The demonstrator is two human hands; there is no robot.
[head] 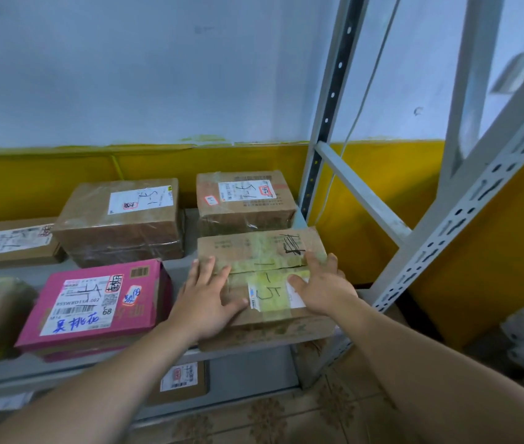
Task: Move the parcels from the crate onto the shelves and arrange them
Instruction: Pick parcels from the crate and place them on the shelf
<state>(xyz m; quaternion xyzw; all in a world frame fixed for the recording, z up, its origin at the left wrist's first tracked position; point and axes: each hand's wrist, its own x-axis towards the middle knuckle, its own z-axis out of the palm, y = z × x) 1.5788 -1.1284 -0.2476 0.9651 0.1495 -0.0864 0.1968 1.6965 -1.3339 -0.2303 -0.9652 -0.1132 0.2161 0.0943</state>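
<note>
A flat brown cardboard parcel point(264, 251) with yellowed tape and a handwritten number lies at the right end of the grey shelf point(177, 267), its front edge level with the shelf's front. My left hand point(208, 298) lies flat on its left part, fingers spread and straight. My right hand point(320, 288) rests on its right part, fingers extended over the top. Behind it stands a taped brown parcel point(244, 203). To the left lie a pink parcel point(94, 307) and another brown parcel point(123, 219). The crate is out of view.
More parcels point(11, 243) lie at the shelf's far left, and one parcel point(184, 381) sits on the lower shelf. A perforated grey upright point(328, 107) and a slanted brace point(465, 203) stand right of the parcel. A yellow and white wall is behind.
</note>
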